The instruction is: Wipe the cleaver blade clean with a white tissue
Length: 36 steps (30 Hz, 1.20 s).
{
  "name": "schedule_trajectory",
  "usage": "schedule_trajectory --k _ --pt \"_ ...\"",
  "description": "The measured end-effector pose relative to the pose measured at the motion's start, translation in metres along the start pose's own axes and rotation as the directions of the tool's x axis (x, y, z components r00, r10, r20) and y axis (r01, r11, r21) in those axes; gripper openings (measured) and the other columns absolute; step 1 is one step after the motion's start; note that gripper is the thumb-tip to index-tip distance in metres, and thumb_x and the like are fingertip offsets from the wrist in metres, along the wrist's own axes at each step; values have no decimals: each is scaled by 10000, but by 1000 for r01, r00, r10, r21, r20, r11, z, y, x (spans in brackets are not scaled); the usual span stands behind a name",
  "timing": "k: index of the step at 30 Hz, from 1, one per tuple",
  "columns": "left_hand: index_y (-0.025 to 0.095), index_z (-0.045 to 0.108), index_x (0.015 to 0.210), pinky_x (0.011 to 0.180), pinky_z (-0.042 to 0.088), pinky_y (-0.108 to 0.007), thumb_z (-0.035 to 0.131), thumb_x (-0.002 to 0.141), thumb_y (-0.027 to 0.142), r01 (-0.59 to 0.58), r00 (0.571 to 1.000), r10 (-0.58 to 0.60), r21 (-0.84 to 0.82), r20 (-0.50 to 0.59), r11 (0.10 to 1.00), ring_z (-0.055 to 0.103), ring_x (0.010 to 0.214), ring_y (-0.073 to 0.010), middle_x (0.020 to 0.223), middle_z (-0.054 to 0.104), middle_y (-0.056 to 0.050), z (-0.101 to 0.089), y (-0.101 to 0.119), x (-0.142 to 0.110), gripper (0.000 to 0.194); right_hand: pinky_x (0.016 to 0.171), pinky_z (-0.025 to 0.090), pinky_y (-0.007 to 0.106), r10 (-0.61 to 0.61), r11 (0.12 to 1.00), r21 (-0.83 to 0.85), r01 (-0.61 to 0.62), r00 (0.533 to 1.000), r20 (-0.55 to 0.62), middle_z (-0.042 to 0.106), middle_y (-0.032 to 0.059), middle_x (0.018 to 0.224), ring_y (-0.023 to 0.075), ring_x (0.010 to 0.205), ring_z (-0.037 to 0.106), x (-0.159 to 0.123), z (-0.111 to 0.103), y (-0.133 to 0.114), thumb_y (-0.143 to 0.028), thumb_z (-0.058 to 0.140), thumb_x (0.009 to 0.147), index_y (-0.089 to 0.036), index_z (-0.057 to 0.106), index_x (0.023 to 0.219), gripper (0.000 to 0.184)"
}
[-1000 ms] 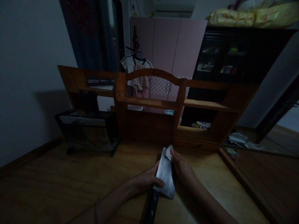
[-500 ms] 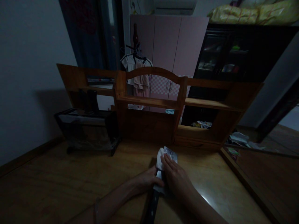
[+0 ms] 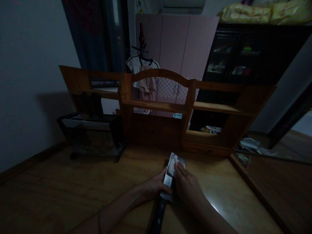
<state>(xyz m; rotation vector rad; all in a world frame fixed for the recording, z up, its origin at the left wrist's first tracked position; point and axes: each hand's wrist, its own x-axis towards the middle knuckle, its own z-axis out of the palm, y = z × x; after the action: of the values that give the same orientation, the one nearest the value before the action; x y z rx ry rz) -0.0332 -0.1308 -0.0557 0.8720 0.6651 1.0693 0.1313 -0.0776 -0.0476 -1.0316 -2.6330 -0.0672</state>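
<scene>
- You have the cleaver low in front of you, over the table; its broad blade points away toward the shelf unit and its black handle runs back toward you, out of the bottom of the view. Whether it rests on the wood or hangs just above, you cannot tell.
- Your left hand is clamped on the blade near the handle, thumb across the upper face, the other fingers mostly hidden beyond the spine.
- Your right hand has its fingers close together on the white cloth, holding it down on the far part of the blade; its thumb is out of sight.
- Expect the cleaver to be stiff, fairly heavy and blade-heavy, with smooth metal that could slip. The handle looks the safest hold; otherwise keep to the spine, as the cutting edge probably lies on the right, below your right hand.
- The cloth should be light, soft and easily bunched, thin protection against an edge.
- Ahead, the wooden shelf unit stands across the back of the table and limits forward reach.
- To the left sits a black case, well apart from your hands.
- Dim light and a glare patch make the edge hard to read.
</scene>
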Motion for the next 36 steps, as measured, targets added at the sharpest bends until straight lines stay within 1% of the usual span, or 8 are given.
schedule_trajectory --k 10,15,17,22,25,27,31,36 --pt "297 395 1380 743 473 -277 686 543 -16 0 999 1 -21 39 1000 591 966 -207 1149 587 -50 0 0 0 940 1040 426 439 51 998 -51 -47 996 68 529 258 1342 328 1246 521 -3 -8 12 -50 460 741 -8 542 1271 538" --pt "271 437 1345 712 466 -271 709 537 10 25 999 -26 12 32 1000 600 920 -202 1143 590 -56 -1 0 0 892 833 542 428 152 984 -106 -142 984 92 677 245 1096 349 1013 657 -3 -6 9 -64 455 772 -81 650 1145 421" --pt "272 440 1343 701 460 -262 710 539 14 25 999 -26 13 32 1000 600 904 -193 1142 592 -54 0 2 0 887 820 545 425 170 980 -120 -161 983 66 679 252 1086 353 993 663 -3 -4 7 -55 448 779 -68 636 1170 434" --pt "297 383 1403 787 460 -275 689 557 0 16 999 -16 6 33 1000 591 998 -205 1138 600 -49 7 9 -3 947 1043 425 474 104 992 -65 -111 990 -95 471 231 1410 367 1307 443 -2 0 3 -46 442 786 -44 480 1349 564" --pt "314 324 1435 834 459 -297 681 570 -11 13 1000 -13 5 0 1000 588 1021 -206 1172 589 -49 8 8 -5 991 1120 352 451 -61 997 47 66 993 -99 345 162 1512 291 1409 291 1 -1 2 -66 404 836 -85 345 1450 616" --pt "262 368 1407 825 462 -301 691 583 -2 41 999 -41 19 -35 999 593 1004 -207 1150 598 -62 7 6 -5 924 1148 314 440 -142 981 122 153 985 -93 272 108 1552 241 1442 203 4 -4 3 -84 383 869 -139 258 1492 638" --pt "174 495 1265 796 460 -283 710 602 28 93 994 -89 61 -70 994 591 970 -198 1104 612 -72 6 5 -6 712 1174 257 442 -114 962 235 138 987 -114 184 42 1581 198 1457 119 11 -10 11 -155 332 955 -228 183 1513 582" --pt "267 413 1362 767 454 -264 657 609 -1 10 1000 -10 52 -4 999 578 981 -190 1140 589 -39 5 4 -4 835 1171 254 450 -27 960 274 57 993 -113 170 42 1580 208 1453 121 16 -5 22 -292 323 1001 -243 191 1509 527"
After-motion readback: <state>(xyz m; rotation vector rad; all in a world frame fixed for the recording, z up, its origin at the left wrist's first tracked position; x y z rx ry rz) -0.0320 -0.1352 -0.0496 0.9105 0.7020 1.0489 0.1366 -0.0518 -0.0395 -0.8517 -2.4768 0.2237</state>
